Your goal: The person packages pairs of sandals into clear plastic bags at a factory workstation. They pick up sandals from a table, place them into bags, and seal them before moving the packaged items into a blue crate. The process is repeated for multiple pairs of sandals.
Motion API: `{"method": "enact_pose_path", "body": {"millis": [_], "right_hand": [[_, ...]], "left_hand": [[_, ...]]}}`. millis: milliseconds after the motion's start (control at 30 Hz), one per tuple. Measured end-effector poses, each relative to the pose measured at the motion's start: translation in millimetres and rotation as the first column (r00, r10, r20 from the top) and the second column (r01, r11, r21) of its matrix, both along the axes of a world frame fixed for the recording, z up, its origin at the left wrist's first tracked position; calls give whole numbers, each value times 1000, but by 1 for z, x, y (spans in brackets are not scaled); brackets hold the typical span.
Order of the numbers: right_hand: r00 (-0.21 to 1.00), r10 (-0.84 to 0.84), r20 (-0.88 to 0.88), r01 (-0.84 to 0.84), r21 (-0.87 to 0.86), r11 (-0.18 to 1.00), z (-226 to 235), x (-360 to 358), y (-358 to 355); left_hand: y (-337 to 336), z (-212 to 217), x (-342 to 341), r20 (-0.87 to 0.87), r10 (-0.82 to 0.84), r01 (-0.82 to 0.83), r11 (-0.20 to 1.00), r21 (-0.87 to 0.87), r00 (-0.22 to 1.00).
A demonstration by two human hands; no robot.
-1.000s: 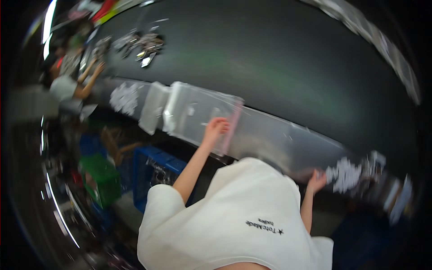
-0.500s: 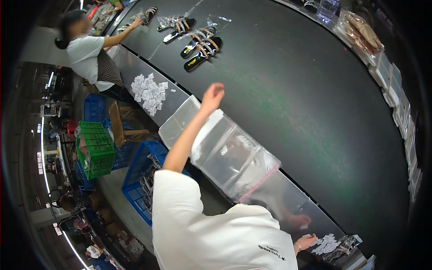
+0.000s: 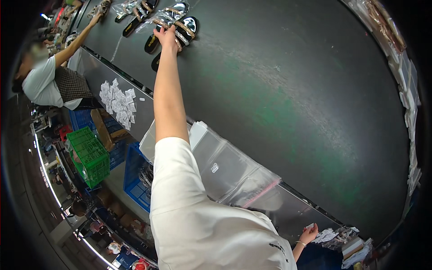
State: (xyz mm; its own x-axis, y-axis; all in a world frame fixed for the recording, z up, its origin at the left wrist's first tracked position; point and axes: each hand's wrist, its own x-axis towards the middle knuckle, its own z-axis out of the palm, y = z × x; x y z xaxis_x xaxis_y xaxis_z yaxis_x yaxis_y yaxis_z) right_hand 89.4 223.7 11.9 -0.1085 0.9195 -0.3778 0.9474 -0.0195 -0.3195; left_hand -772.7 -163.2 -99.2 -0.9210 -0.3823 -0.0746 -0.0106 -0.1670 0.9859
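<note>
My left arm stretches far across to the black sandals with glittery straps (image 3: pixel 186 29) on the dark table. My left hand (image 3: pixel 167 39) is closed on the straps of the nearest pair; its fingertips partly hide the straps. Clear plastic film lies about these sandals. At the lower right, my right hand (image 3: pixel 308 235) pinches a small white packet (image 3: pixel 310 226) between its fingers. Beside it lies a heap of similar white packets (image 3: pixel 326 235). Between my arms, a stack of clear plastic bags (image 3: pixel 238 166) rests on the near metal ledge.
More sandals (image 3: pixel 135 20) lie farther left, where a co-worker (image 3: pixel 49 81) reaches over the table. Another packet heap (image 3: pixel 118 102) sits on the ledge. Green (image 3: pixel 90 157) and blue crates (image 3: pixel 134 175) stand below at left. Bagged stacks (image 3: pixel 407 90) line the far right edge.
My left hand has moved forward and left from above the bags to the sandals. My right hand has lifted away from the packet heap with a white packet. The view has shifted.
</note>
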Motion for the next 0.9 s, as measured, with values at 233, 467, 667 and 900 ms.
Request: {"method": "enact_pose_path", "body": {"millis": [233,467,667,900], "right_hand": [[998,44,-43,-46,-61,997,-20,-4,-10],[878,-10,-479,-42,-98,994,-23,-26,-20],[532,-173,-829,-265,-357,896,52,-139,-70],[503,-154,-850,-585,-466,663,29,-96,-82]], "left_hand": [[7,14,22,-2,-122,120,976,181,993],[91,70,196,-92,-493,442,663,604,865],[192,148,422,-148,-514,318,259,912,845],[255,176,645,-16,-656,224,235,946,755]]}}
